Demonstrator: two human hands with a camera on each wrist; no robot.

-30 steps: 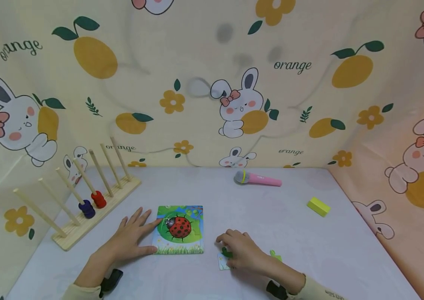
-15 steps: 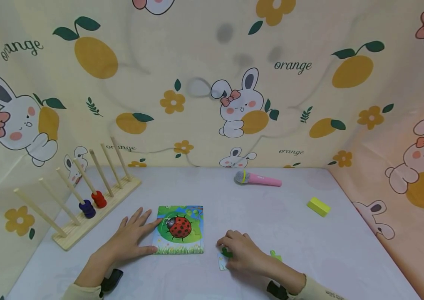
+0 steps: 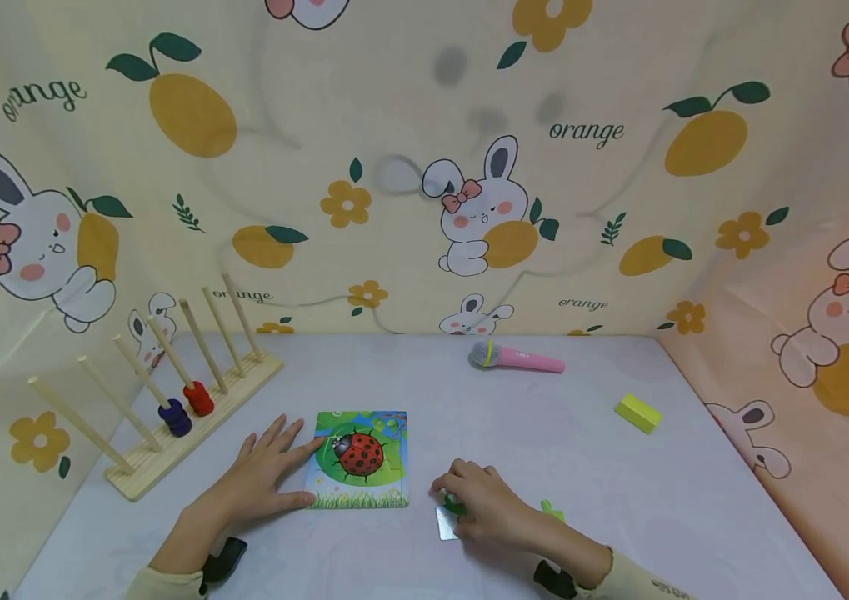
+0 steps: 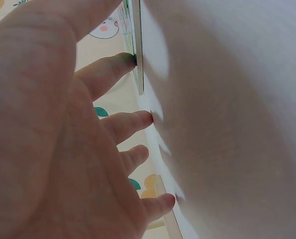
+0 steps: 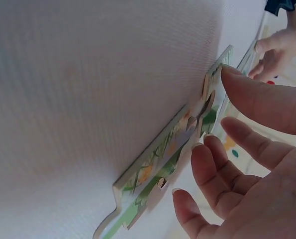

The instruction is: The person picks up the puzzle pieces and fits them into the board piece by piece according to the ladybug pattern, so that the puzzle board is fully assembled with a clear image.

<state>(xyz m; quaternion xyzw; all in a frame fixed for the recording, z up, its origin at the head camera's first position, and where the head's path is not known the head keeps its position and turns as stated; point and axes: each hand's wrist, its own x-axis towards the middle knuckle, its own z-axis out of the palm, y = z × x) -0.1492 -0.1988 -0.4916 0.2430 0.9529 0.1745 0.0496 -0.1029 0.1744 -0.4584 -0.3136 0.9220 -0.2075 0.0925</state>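
On the table lies a square ladybug puzzle board (image 3: pixel 360 454); the left hand (image 3: pixel 262 475) is spread flat beside it, thumb and index finger touching its left edge. In the left wrist view the left hand (image 4: pixel 63 129) has its fingers apart against the board's side. Right of the board, the right hand (image 3: pixel 484 504) pinches a small puzzle piece (image 3: pixel 446 525) with green and pale parts, mostly covered by the fingers. In the right wrist view the thumb of the right hand (image 5: pixel 262 184) touches a piece (image 5: pixel 218 72), and further printed pieces (image 5: pixel 145 174) lie nearer the camera.
A wooden peg rack (image 3: pixel 202 429) with blue and red beads stands at the left. A pink microphone (image 3: pixel 529 360) lies at the back, a yellow block (image 3: pixel 637 413) at the right. Behind the right hand's wrist a green piece (image 3: pixel 553 512) partly shows.
The pale part of the piece under the right hand now shines, its print washed out, as though slightly tilted. The right fingertips have shifted a little; the left hand has stayed still.
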